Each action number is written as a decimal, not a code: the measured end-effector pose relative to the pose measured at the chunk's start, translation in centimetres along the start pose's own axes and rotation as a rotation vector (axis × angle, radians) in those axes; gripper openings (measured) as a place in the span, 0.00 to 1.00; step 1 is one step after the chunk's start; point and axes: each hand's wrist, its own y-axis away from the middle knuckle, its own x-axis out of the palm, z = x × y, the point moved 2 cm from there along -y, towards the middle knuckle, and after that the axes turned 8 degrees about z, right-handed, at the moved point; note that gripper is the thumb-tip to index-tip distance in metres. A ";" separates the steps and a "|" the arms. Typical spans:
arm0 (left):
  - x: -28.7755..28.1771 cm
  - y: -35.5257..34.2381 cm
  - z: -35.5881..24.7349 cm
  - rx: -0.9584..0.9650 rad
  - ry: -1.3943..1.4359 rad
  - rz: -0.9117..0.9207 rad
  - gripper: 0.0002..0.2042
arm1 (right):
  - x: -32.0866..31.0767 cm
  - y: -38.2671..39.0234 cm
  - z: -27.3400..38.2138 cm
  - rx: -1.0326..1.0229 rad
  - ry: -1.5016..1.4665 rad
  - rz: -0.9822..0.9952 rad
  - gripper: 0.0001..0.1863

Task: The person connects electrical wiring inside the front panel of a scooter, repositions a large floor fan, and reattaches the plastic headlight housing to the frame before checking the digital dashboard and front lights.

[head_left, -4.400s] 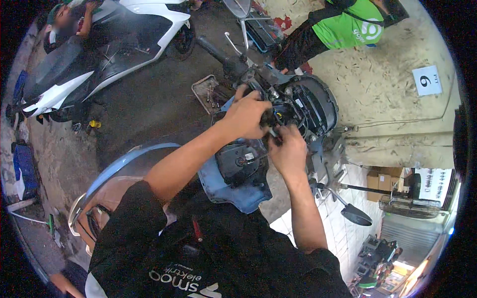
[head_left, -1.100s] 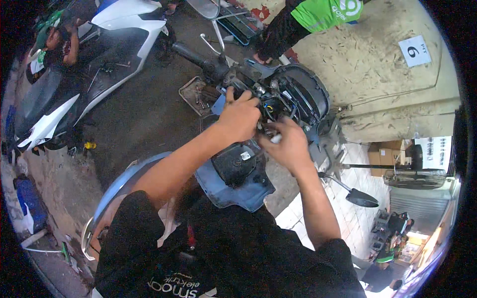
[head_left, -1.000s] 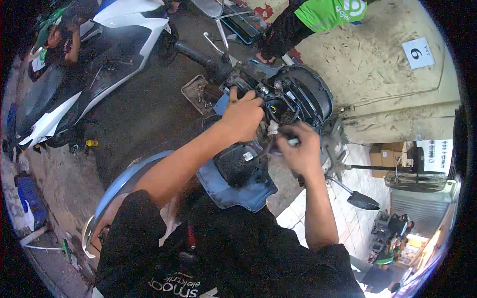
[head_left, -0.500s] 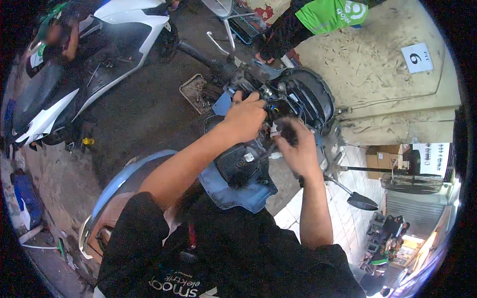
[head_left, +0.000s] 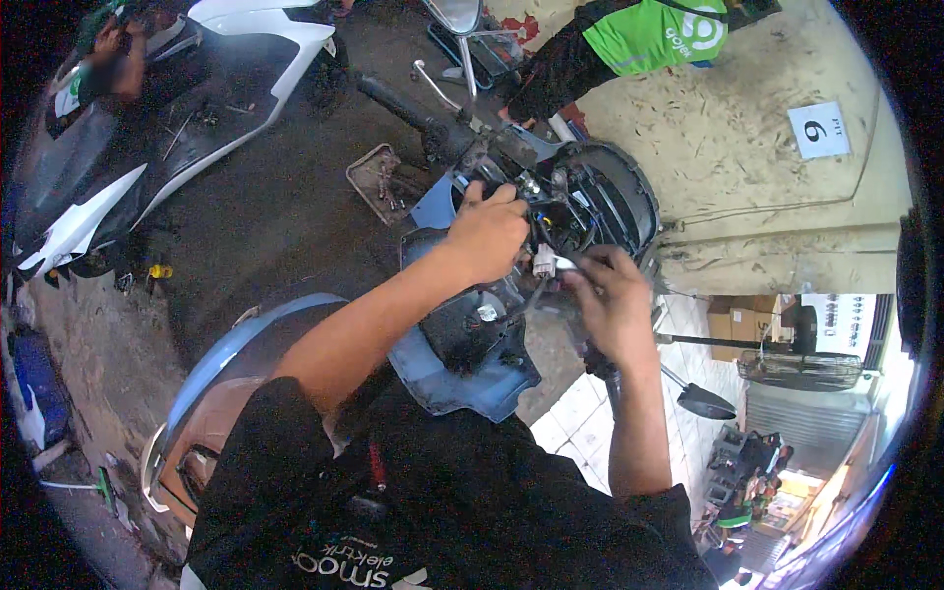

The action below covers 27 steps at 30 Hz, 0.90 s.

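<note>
Over the opened front of a blue scooter, my left hand is closed among the dark wiring by the handlebar. Its fingertips are bent down and what they grip is hidden. Beside it, a pale wiring connector shows on a dark cable. My right hand is just to the right, its fingers curled together and slightly smeared. A small white piece reaches from its fingertips to the connector; I cannot tell what it is. A dark round housing lies open behind both hands.
A metal tray with small parts lies on the floor at left. Mirrors stick out from the scooter. A white scooter with a person beside it stands far left. Another person in a green top is by the wall. A fan stands right.
My right hand has drawn a little to the right and down, and the pale connector and white piece now show between the hands. My left hand stays in place. The view has shifted slightly.
</note>
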 end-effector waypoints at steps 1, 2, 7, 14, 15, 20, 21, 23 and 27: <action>0.0 0.1 0.1 -0.023 -0.012 -0.012 0.10 | 0.6 -0.5 0.4 0.067 0.075 0.005 0.11; 0.0 0.2 0.2 -0.046 -0.023 -0.027 0.09 | 1.3 -1.0 0.8 0.134 0.152 0.011 0.11; -0.3 0.0 -0.1 -0.035 0.006 0.031 0.10 | 4.0 -1.8 0.0 0.152 0.143 -0.060 0.12; -0.9 0.1 0.0 -0.043 0.002 0.110 0.10 | 5.3 -2.2 0.3 0.127 0.198 -0.086 0.11; -0.6 0.1 0.2 -0.047 0.006 0.107 0.10 | 5.2 -2.2 0.3 0.152 0.187 -0.081 0.12; -1.4 0.2 -0.2 -0.032 0.046 0.128 0.10 | 5.1 -2.0 0.2 0.188 0.215 -0.004 0.12; -1.3 0.2 -0.1 -0.034 0.047 0.127 0.10 | 5.1 -2.0 0.1 0.151 0.154 0.020 0.10; -0.9 0.1 -0.1 -0.038 0.043 0.086 0.09 | 5.1 -1.8 0.1 0.112 0.093 0.045 0.09; -0.3 0.1 0.2 -0.013 0.023 0.045 0.07 | 5.0 -1.8 1.2 0.189 0.313 0.016 0.10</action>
